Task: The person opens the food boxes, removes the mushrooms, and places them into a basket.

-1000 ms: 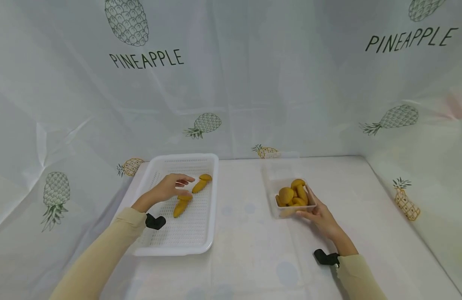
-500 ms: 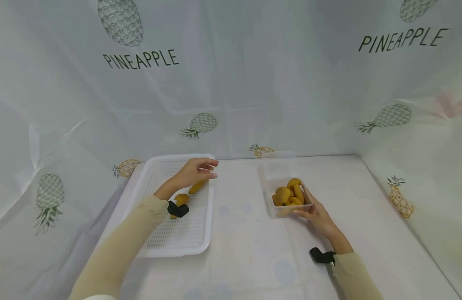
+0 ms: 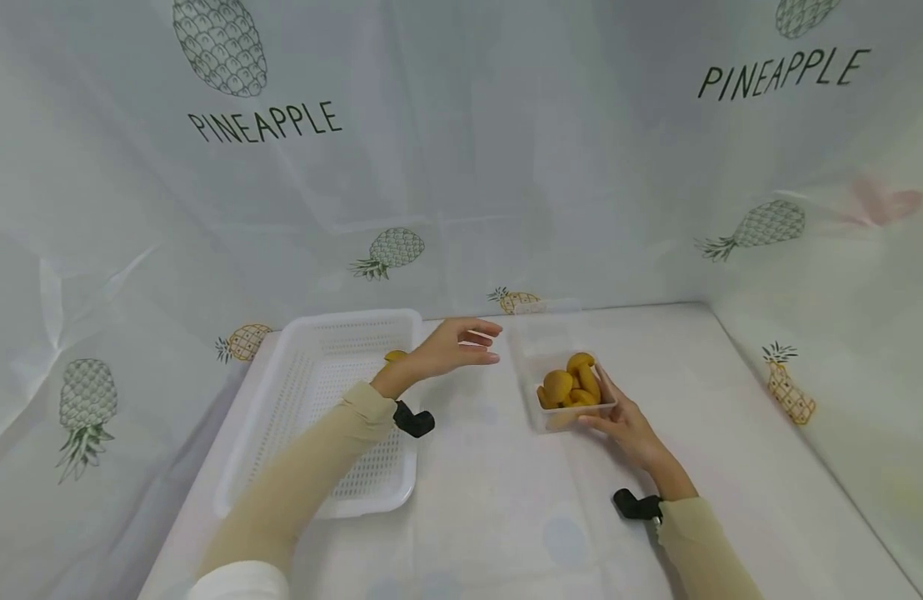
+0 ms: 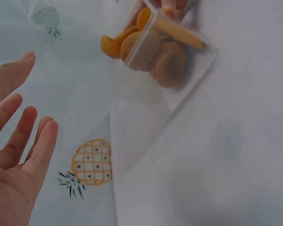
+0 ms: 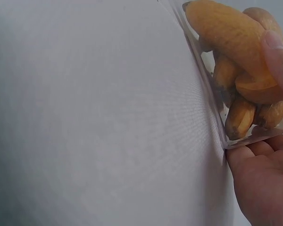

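Observation:
My left hand (image 3: pixel 456 346) hovers over the table between the white basket and the clear plastic box. Its fingers are loosely spread and hold nothing, as the left wrist view also shows. Yellow-brown mushrooms (image 3: pixel 557 386) fill the box (image 3: pixel 602 407), whose hinged clear lid (image 3: pixel 540 337) lies back, away from me. At the box's near right side, my right hand (image 3: pixel 632 432) grips it; in the right wrist view the thumb (image 5: pixel 278 59) lies on one side and the fingers bend under the other. One mushroom cap (image 3: pixel 396 355) shows in the basket behind my left wrist.
The perforated white basket (image 3: pixel 304 392) stands on the left of the white-covered table (image 3: pixel 491 517), partly hidden by my left sleeve. A pineapple-print sheet (image 3: pixel 461 167) hangs behind and along both sides. Each wrist carries a small black camera mount (image 3: pixel 414 419).
My left hand has moved right, from over the mushrooms in the basket to past its right rim, carrying nothing. My right hand keeps its grip on the box. The head view has shifted slightly.

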A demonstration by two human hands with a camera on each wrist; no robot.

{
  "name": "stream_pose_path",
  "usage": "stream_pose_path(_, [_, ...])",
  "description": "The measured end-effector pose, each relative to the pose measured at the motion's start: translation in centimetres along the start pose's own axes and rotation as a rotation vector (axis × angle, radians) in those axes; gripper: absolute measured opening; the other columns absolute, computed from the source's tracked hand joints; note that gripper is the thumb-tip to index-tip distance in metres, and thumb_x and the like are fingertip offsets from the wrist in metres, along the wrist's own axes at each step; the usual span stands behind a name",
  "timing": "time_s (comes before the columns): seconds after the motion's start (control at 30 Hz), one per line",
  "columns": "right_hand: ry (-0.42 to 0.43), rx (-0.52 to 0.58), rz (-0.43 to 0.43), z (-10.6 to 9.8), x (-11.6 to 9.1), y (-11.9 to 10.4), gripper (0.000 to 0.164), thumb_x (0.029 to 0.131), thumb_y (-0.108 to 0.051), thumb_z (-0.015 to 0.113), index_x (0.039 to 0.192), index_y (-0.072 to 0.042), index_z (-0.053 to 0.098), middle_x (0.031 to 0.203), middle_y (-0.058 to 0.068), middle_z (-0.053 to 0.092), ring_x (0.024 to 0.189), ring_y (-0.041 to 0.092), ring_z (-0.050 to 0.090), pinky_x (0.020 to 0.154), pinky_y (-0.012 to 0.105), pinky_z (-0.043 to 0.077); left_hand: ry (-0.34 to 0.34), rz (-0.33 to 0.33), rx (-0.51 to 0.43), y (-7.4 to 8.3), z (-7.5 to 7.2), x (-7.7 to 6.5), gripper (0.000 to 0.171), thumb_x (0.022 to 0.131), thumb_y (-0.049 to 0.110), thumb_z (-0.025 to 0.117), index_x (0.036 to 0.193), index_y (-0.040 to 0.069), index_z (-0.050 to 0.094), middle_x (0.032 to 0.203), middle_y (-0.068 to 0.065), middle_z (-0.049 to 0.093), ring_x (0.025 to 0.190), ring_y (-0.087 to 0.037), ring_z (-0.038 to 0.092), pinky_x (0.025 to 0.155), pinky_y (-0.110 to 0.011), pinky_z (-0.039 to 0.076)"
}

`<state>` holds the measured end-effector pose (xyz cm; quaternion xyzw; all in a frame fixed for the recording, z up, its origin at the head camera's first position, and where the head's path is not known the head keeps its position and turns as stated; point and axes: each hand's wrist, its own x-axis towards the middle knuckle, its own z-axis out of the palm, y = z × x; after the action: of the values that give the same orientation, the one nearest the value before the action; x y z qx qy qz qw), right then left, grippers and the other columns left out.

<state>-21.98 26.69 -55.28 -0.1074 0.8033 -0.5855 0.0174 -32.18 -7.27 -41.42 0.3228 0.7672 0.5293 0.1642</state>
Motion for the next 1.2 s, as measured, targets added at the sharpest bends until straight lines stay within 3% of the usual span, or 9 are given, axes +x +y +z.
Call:
stream_pose_path(0.1, [0.002, 0.005, -0.005, 0.0, 0.0, 0.0, 0.096, 0.093, -0.013, 0.073, 0.162, -0.029, 0.009, 0.162, 0.023, 0.015, 0.138, 0.034, 0.029, 0.091, 0.006, 0.034, -0.023, 0.006, 0.013, -0.2, 1.7, 1.3, 0.051, 0.088, 0.008, 0.077, 0.135, -0.002, 0.059, 0.135, -0.014, 0.059, 0.119, -0.033, 0.059, 0.096, -0.027, 0.052])
stream_pose_path(0.2, [0.001, 0.004, 0.003, 0.0, 0.0, -0.1, 0.095, 0.093, -0.015, 0.073, 0.162, -0.031, 0.009, 0.163, 0.019, 0.014, 0.143, 0.034, 0.02, 0.099, 0.01, 0.031, -0.052, 0.017, 0.041, -0.3, 3.2, 2.4, 0.049, 0.088, 0.012, 0.078, 0.133, 0.0, 0.061, 0.133, -0.01, 0.061, 0.116, -0.027, 0.061, 0.095, -0.026, 0.052])
stream_pose_path(0.33, [-0.001, 0.012, 0.011, 0.0, 0.1, -0.1, 0.095, 0.093, -0.014, 0.073, 0.161, -0.033, 0.01, 0.163, 0.018, 0.014, 0.148, 0.034, 0.013, 0.116, 0.041, 0.024, -0.089, 0.053, 0.079, -0.6, 4.9, 3.8, 0.046, 0.088, 0.014, 0.079, 0.131, 0.003, 0.064, 0.132, -0.009, 0.062, 0.112, -0.016, 0.063, 0.094, -0.024, 0.052])
stream_pose_path(0.4, [-0.001, 0.019, 0.014, 0.0, 0.1, 0.0, 0.095, 0.093, -0.014, 0.073, 0.161, -0.034, 0.01, 0.163, 0.018, 0.014, 0.148, 0.035, 0.012, 0.115, 0.058, 0.019, -0.106, 0.069, 0.091, -0.7, 5.6, 4.4, 0.045, 0.087, 0.014, 0.08, 0.129, 0.004, 0.065, 0.131, -0.01, 0.063, 0.109, -0.014, 0.064, 0.093, -0.025, 0.053])
stream_pose_path(0.5, [0.001, 0.018, 0.015, 0.0, 0.1, 0.1, 0.095, 0.093, -0.014, 0.073, 0.161, -0.034, 0.011, 0.162, 0.02, 0.015, 0.148, 0.038, 0.012, 0.113, 0.066, 0.018, -0.126, 0.074, 0.1, -1.0, 6.5, 5.1, 0.046, 0.085, 0.016, 0.082, 0.126, 0.005, 0.066, 0.127, -0.008, 0.065, 0.108, -0.013, 0.064, 0.092, -0.027, 0.054])
stream_pose_path(0.6, [0.004, -0.003, 0.017, 0.0, 0.1, 0.1, 0.094, 0.093, -0.016, 0.073, 0.161, -0.035, 0.01, 0.162, 0.022, 0.016, 0.147, 0.038, 0.015, 0.113, 0.058, 0.025, -0.148, 0.08, 0.113, -1.3, 7.2, 5.6, 0.048, 0.083, 0.017, 0.084, 0.126, 0.005, 0.066, 0.126, -0.006, 0.065, 0.111, -0.02, 0.064, 0.093, -0.026, 0.053])
stream_pose_path(0.8, [0.004, 0.019, -0.007, 0.1, -0.1, 0.0, 0.094, 0.093, -0.013, 0.072, 0.161, -0.031, 0.01, 0.161, 0.023, 0.017, 0.142, 0.037, 0.024, 0.096, 0.012, 0.039, -0.199, 0.142, 0.232, -2.2, 8.2, 6.3, 0.052, 0.078, 0.019, 0.087, 0.123, 0.001, 0.067, 0.124, -0.009, 0.066, 0.11, -0.02, 0.064, 0.094, -0.021, 0.051])
stream_pose_path(0.93, [0.002, 0.042, -0.018, 0.1, -0.1, 0.0, 0.094, 0.093, -0.012, 0.073, 0.162, -0.03, 0.01, 0.163, 0.018, 0.014, 0.136, 0.037, 0.031, 0.091, 0.008, 0.04, -0.217, 0.172, 0.312, -2.5, 8.7, 6.6, 0.054, 0.076, 0.02, 0.089, 0.122, 0.001, 0.067, 0.122, -0.009, 0.067, 0.107, -0.014, 0.063, 0.093, -0.016, 0.049])
stream_pose_path(1.2, [-0.011, 0.063, -0.031, 0.1, -0.1, 0.2, 0.094, 0.094, -0.011, 0.072, 0.161, -0.031, 0.01, 0.164, 0.017, 0.012, 0.144, 0.039, 0.021, 0.096, 0.006, 0.036, -0.259, 0.191, 0.445, -3.0, 9.3, 7.3, 0.059, 0.074, 0.023, 0.091, 0.124, 0.003, 0.066, 0.123, -0.005, 0.065, 0.109, -0.009, 0.059, 0.094, -0.012, 0.046])
